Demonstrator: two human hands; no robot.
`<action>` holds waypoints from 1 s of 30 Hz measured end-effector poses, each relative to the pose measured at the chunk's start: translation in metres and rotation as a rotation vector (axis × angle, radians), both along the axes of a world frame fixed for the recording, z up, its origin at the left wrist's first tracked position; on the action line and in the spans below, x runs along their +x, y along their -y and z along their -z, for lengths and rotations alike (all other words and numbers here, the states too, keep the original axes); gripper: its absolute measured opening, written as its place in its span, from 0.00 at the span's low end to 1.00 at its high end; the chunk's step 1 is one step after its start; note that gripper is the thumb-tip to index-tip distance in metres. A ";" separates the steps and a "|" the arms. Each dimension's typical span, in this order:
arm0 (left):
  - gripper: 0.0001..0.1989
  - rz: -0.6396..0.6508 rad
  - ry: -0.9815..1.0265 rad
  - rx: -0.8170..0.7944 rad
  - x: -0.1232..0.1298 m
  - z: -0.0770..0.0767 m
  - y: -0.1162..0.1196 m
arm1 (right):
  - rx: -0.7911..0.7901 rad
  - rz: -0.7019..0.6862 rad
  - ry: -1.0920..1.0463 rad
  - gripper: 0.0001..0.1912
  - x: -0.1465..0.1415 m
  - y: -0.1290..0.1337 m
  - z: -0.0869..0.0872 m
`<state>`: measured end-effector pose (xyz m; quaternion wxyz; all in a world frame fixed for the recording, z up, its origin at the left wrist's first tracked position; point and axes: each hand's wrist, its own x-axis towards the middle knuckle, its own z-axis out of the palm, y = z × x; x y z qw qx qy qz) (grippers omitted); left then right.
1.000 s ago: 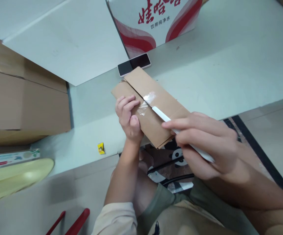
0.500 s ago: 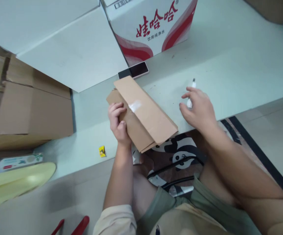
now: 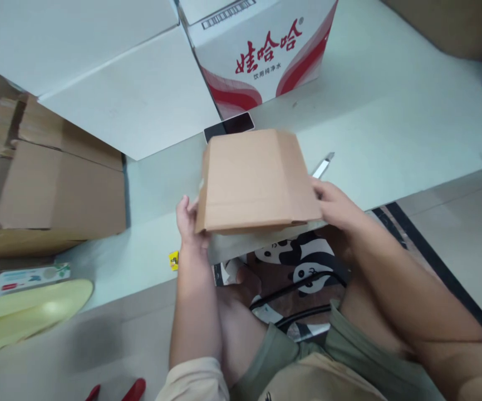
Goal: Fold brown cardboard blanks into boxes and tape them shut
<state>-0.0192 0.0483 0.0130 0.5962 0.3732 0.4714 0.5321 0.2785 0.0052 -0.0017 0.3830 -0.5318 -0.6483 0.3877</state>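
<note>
Head view: the left hand [image 3: 190, 223] and right hand [image 3: 336, 205] grip the sides of one brown cardboard box [image 3: 247, 181] over the desk's [image 3: 370, 139] front edge. It looks light, stiff but bendy; the side edges seem good to hold. Nearby: one knife [image 3: 323, 166], one phone [image 3: 235, 123], one small yellow packet [image 3: 173, 260].
</note>
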 end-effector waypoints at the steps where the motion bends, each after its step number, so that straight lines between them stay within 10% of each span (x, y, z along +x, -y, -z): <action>1: 0.32 0.040 0.042 -0.024 0.000 -0.003 0.002 | 0.002 0.037 -0.102 0.20 0.000 0.000 0.000; 7: 0.29 -0.022 0.045 0.085 0.008 -0.005 0.006 | 0.043 0.364 -0.467 0.22 -0.004 0.003 0.004; 19: 0.15 -0.381 0.033 0.145 0.006 0.004 -0.008 | 0.081 0.112 -0.456 0.18 -0.002 0.002 0.001; 25: 0.30 -0.132 -0.029 0.299 0.012 0.005 0.002 | 0.166 0.281 -0.361 0.22 -0.007 0.001 -0.001; 30: 0.28 -0.213 -0.137 0.311 0.016 0.006 0.001 | 0.129 0.367 -0.413 0.28 -0.013 0.000 -0.011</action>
